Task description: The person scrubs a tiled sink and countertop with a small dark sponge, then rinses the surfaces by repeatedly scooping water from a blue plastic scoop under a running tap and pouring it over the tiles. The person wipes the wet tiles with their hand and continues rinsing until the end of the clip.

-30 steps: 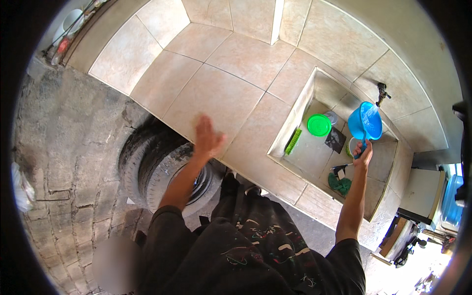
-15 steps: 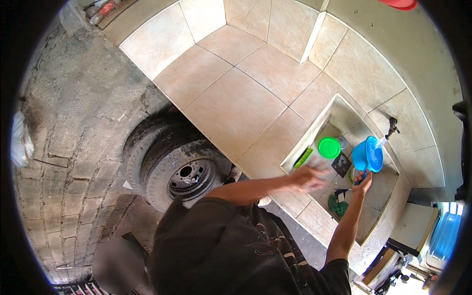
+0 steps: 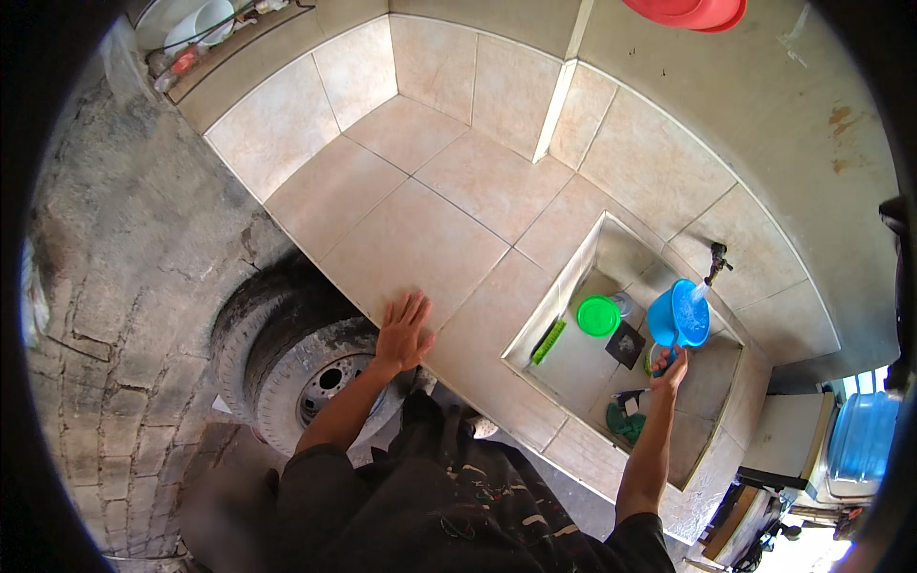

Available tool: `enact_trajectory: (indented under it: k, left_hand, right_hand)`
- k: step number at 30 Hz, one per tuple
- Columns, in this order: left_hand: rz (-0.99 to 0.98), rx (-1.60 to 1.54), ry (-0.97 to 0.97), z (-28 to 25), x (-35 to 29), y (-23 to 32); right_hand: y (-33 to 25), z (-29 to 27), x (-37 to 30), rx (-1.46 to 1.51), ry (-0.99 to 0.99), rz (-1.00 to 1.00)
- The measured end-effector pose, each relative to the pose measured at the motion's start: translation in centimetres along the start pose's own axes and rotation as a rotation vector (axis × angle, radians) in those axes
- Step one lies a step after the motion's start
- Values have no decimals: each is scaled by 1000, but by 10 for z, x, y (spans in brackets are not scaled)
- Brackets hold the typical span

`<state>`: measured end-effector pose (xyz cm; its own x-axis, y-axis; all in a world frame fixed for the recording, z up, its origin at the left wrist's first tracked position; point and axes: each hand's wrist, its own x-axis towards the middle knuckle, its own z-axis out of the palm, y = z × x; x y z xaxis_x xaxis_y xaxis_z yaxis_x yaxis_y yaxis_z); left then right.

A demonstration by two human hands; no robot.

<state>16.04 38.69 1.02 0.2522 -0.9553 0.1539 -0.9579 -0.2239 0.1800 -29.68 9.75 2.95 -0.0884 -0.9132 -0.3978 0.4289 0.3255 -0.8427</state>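
Note:
My right hand (image 3: 672,369) is closed round the handle of a blue dipper (image 3: 661,321), held over the tiled sink. Water from the wall tap (image 3: 717,260) runs into the dipper, and its surface looks foamy. My left hand (image 3: 405,331) lies flat with fingers spread on the tiled counter (image 3: 458,277), close to its near edge. Inside the sink basin (image 3: 573,377) are a green round lid or tub (image 3: 598,316), a green-bristled brush (image 3: 548,342), a dark square plate (image 3: 625,344) and a green cloth (image 3: 626,423). A clear cup beside the green tub is partly hidden.
Stacked tires (image 3: 315,368) stand against the counter's near left side, on a worn brick floor (image 3: 115,382). A red basin (image 3: 693,11) hangs on the wall at the top. At the right are a blue water jug (image 3: 858,436) and a pale cabinet (image 3: 785,430).
My left hand has moved left from above the sink to the counter, where it now rests. The right hand still holds the dipper under the running tap; the view has shifted.

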Motion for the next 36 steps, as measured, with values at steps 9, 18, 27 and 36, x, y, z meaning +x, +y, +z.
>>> enact_trajectory:
  k: [9,18,27,36]
  left_hand:
    - [10,-73,36,3,-2,-4]
    - [207,-209,-87,-11,-1,-45]
    - [-88,31,-41,-58,-13,-213]
    - [46,849,64,-171,147,-442]
  right_hand:
    - [5,-10,-12,22,58,-6]
    - [5,-41,-100,-137,161,-11]
    - [-69,102,-253,-539,78,226]
    - [-36,434,-264,-546,-664,588]
